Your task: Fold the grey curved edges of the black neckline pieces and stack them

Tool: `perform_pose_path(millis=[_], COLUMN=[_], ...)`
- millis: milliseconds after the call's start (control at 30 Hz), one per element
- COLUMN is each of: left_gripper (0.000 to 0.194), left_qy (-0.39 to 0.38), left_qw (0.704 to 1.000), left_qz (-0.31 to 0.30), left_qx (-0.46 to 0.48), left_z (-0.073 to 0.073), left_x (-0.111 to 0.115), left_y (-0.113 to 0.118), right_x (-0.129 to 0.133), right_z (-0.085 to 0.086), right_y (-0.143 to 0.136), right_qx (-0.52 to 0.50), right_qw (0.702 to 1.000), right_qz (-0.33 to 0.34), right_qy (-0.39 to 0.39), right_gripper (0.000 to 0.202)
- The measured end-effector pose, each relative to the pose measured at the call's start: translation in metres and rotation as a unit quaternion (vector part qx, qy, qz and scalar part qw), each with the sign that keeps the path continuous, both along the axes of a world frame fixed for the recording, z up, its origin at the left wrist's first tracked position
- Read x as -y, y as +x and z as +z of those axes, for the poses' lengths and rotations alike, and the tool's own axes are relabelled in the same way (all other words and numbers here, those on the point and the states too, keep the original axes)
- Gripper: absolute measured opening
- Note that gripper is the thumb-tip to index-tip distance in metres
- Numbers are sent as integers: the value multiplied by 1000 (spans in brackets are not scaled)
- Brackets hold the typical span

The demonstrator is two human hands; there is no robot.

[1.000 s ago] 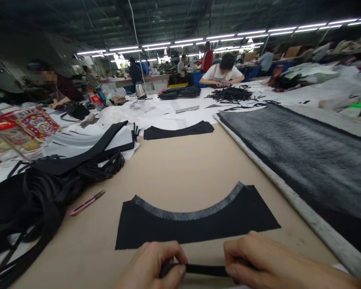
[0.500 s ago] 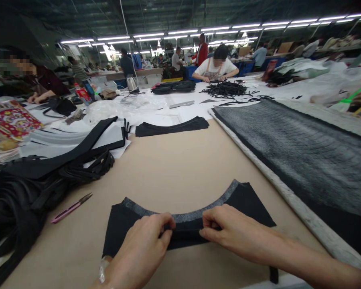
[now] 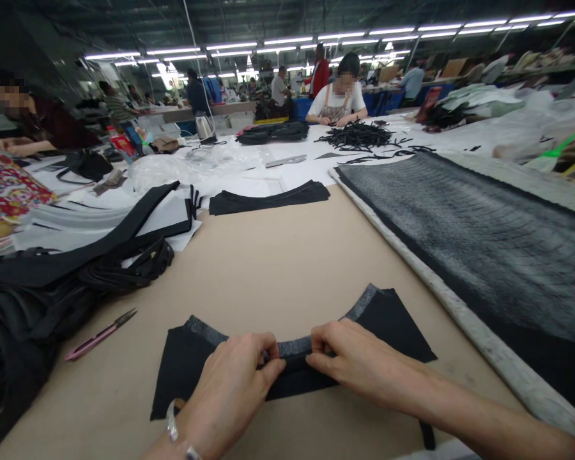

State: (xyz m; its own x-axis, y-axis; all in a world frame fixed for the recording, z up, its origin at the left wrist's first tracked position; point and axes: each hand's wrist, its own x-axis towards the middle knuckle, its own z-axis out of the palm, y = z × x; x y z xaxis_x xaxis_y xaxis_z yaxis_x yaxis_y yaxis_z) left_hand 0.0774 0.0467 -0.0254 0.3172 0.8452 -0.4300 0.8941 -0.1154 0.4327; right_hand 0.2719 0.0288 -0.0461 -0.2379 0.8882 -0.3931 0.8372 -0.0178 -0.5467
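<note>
A curved black fabric piece (image 3: 393, 326) lies flat on the tan work surface, with a grey speckled band (image 3: 294, 348) along its concave far edge. My left hand (image 3: 242, 377) and my right hand (image 3: 352, 358) are both closed in a pinch at its middle, a short gap between them. A narrow black strip (image 3: 297, 365) runs between my fingertips just below the grey band, and the fingers hide where it is gripped. Under my right forearm a black strip end (image 3: 427, 436) hangs over the near edge.
Pink-handled thread snips (image 3: 100, 335) lie at the left, beside a heap of black strips (image 3: 23, 319). Farther back sits another curved black piece (image 3: 268, 199). A padded board with dark, grey-dusted cloth (image 3: 469, 223) borders the right. Across the table works a person (image 3: 340, 96).
My hands have drawn a little closer together and up toward the grey band, covering more of it. The camera view has shifted slightly.
</note>
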Motion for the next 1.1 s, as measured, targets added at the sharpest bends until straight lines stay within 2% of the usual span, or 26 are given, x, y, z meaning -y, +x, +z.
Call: perform_pose_path(millis=[133,267,467,833,1100], left_gripper=[15,16,13,17,18], left_qy=[5,30,8,37,33], left_qw=[1000,999,1000,999,999], left_qz=[13,2,16,17,19], left_qx=[-13,-30,-24,-28,-39], left_z=[-3,-10,-5,-12,-11], left_x=[-2,-2,-2,-3,-5], left_y=[2,2,5,7,10], right_x=[1,3,3,2,2], right_z=[-2,4,10,3,0], right_y=[-1,4,10,6,4], right_qx=[20,41,56,52,84], right_qw=[1000,999,998,997,993], right_qz=[4,14,6,-15,-12], right_qy=[8,20,19,49,81], right_gripper=[21,20,16,16,16])
